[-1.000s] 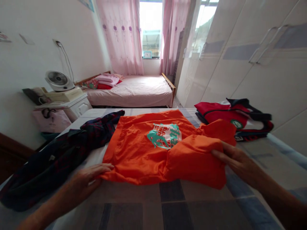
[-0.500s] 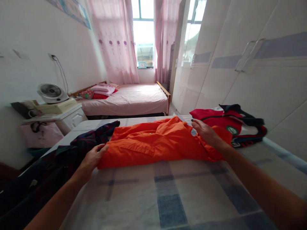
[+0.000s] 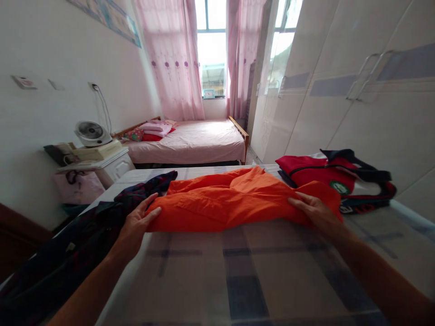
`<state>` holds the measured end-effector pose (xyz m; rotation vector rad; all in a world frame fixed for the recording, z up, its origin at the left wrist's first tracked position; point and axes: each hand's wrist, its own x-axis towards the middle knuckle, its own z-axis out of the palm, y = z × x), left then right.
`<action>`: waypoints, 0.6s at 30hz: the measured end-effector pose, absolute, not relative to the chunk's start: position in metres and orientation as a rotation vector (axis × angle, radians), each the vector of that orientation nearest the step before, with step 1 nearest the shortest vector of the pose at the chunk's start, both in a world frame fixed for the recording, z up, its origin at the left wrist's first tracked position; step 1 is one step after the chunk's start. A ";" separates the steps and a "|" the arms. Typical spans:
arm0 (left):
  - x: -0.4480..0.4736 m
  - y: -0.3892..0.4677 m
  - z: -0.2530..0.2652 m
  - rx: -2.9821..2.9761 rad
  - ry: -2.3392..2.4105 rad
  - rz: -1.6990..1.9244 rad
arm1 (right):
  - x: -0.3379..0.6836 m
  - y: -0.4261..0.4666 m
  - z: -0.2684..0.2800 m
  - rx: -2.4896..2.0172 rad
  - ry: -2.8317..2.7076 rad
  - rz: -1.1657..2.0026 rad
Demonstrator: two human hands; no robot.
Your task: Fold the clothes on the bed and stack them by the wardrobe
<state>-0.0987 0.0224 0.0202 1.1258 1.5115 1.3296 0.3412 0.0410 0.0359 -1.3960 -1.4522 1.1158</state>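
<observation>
An orange garment [image 3: 217, 199], loosely folded into a long strip, lies across the checked sheet in front of me. Its left end is between the thumb and fingers of my left hand [image 3: 142, 220]. Toward the other end, my right hand [image 3: 316, 213] pinches the cloth, and some orange fabric spreads out beyond it. The front edge is slightly lifted near the right hand. A dark plaid garment [image 3: 98, 231] lies crumpled under and beside my left forearm. Right of the orange cloth is a stack of folded clothes, with a red, white and navy jacket [image 3: 309, 168] on top.
The near bed has a white and blue checked sheet [image 3: 190, 280]. Beyond it stands a pink-covered bed [image 3: 204, 138]. A fan [image 3: 91, 132] sits on the white cabinet [image 3: 117, 167] at left. A tall white wardrobe [image 3: 316, 122] lines the right side.
My right hand has moved from the far edge by the jacket down to the near right part of the orange garment. The left hand now grips its end. The view has shifted slightly left.
</observation>
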 end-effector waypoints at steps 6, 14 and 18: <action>-0.104 -0.030 0.017 1.290 1.522 1.036 | 0.385 0.002 0.017 -1.604 -1.502 1.101; -0.092 -0.055 0.008 1.122 1.575 1.022 | 0.370 -0.019 0.014 -1.731 -1.674 0.854; -0.095 -0.062 0.008 1.257 1.637 0.951 | 0.378 -0.023 0.010 -1.718 -1.655 0.837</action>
